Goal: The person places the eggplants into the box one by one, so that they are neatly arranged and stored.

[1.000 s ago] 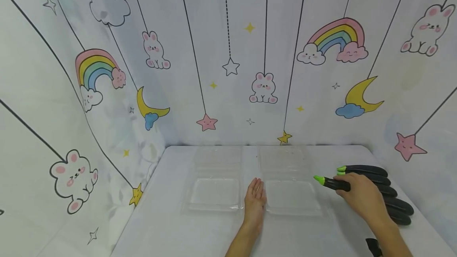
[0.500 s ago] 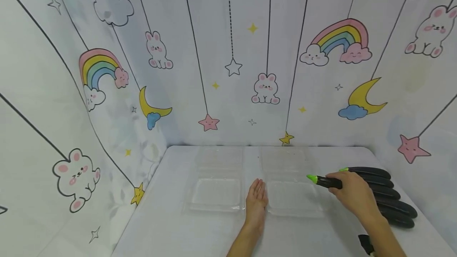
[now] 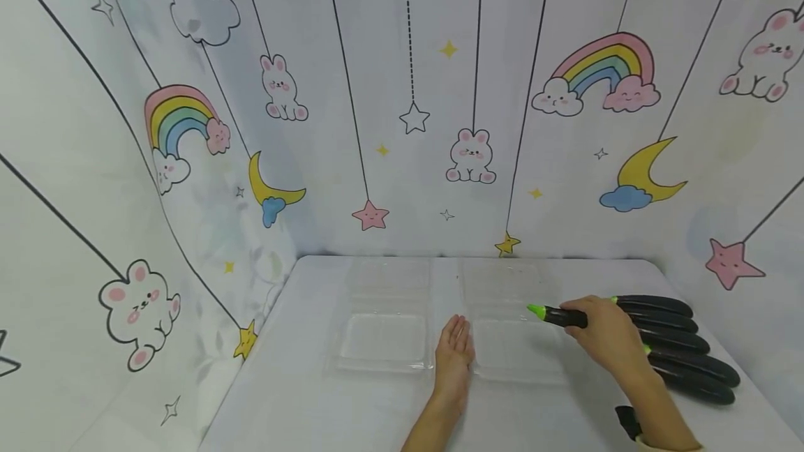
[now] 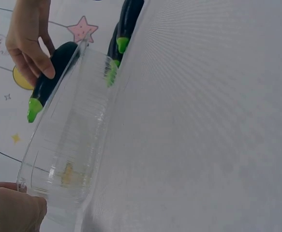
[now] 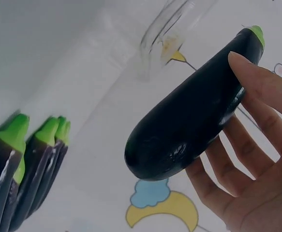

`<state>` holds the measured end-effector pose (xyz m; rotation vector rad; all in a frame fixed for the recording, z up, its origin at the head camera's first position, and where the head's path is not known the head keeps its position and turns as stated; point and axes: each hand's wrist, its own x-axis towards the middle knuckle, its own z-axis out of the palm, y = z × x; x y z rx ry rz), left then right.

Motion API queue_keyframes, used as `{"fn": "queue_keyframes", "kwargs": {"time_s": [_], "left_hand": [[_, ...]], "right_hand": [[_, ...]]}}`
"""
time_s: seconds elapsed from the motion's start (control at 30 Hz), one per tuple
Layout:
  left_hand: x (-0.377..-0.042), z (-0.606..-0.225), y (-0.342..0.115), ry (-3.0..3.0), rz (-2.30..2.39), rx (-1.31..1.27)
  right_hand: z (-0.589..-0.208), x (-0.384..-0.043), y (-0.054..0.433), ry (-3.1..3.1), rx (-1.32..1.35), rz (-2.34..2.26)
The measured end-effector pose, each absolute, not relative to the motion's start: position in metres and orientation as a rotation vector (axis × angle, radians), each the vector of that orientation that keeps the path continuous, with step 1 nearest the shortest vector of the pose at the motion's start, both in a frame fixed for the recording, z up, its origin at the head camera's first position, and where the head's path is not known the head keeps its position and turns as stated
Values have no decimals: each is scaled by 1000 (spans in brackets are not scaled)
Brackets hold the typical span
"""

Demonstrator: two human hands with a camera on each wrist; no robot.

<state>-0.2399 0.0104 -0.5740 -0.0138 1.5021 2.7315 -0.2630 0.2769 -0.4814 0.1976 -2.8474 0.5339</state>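
My right hand (image 3: 606, 333) grips an eggplant (image 5: 184, 116), dark and glossy with a bright green stem end (image 3: 536, 310). The hand is raised near the right edge of a clear plastic box (image 3: 518, 377). In the right wrist view the thumb lies on one side of the eggplant and the fingers support the other. My left hand (image 3: 455, 358) has its fingers straight and together, lying along the left side of that box. At the lower left of the left wrist view, this hand (image 4: 15, 208) is right at the box's rim (image 4: 27, 154).
Several more eggplants (image 3: 675, 340) lie in a row on the right of the white table (image 3: 301, 410). A second clear box (image 3: 384, 368) is left of my left hand. Further clear plastic sections (image 3: 389, 277) lie behind both boxes. A patterned cloth (image 3: 352, 124) hangs behind.
My right hand has carried the eggplant left, away from the row and toward the right-hand box. The left hand stays beside the box. The head view has shifted slightly.
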Motion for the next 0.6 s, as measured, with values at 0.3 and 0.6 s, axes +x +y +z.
{"fn": "queue_keyframes", "kwargs": {"time_s": [0.3, 0.6], "left_hand": [[-240, -573, 11, 1484, 2747, -14], [-241, -571, 12, 1504, 2755, -50]], "right_hand": [[-481, -269, 257, -2845, 223, 541], [-487, -280, 241, -2870, 253, 552]]}}
